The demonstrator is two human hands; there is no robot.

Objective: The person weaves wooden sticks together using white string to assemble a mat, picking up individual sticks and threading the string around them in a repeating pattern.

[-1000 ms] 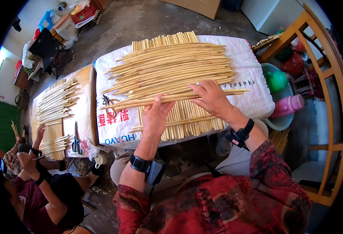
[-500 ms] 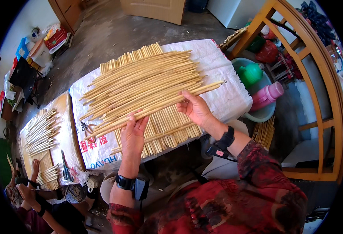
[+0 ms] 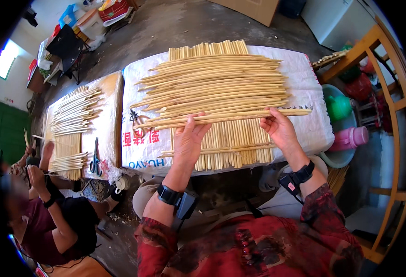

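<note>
A long straw-coloured stalk (image 3: 240,114) lies level across the near side of a stalk pile. My left hand (image 3: 189,141) pinches it left of its middle, thumb up. Toward its right end, my right hand (image 3: 279,131) grips it between thumb and fingers. Just beyond both hands, long stalks (image 3: 212,81) are laid side by side, pointing left to right. Under them runs a mat of shorter stalks (image 3: 235,138) set crosswise, its ends showing at the far and near sides. A thin pair of stalks (image 3: 217,150) crosses the mat's near part.
A white printed sheet (image 3: 304,134) covers the table. At the left, another table (image 3: 108,111) bears similar stalks and dark scissors (image 3: 95,159); a person (image 3: 41,207) sits there. On the right stand a basin (image 3: 344,159) with green and pink containers, and a wooden frame (image 3: 399,115).
The view has swung left, so the table sits farther right and more of the other person shows. The stalk in my hands is now more level; both hands keep their hold.
</note>
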